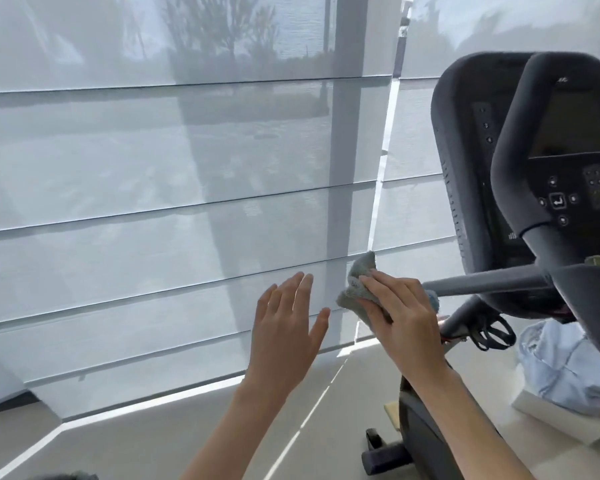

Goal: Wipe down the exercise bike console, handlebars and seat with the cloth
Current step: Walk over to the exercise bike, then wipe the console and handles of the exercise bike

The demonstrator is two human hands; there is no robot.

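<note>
The exercise bike fills the right side, with its dark console (565, 140) and buttons facing me. A curved black handlebar (520, 143) loops in front of the console. A grey horizontal handlebar (482, 280) sticks out to the left. My right hand (400, 306) grips a grey-blue cloth (355, 285) wrapped round the left end of that bar. My left hand (288, 323) hovers in the air just left of it, fingers straight and spread, touching nothing. The seat is out of view.
Pale roller blinds (153, 202) cover the windows ahead and to the left. A bundle of light blue fabric (565, 365) lies on a white box at lower right. The bike's base (388, 452) stands on the beige floor below my right arm.
</note>
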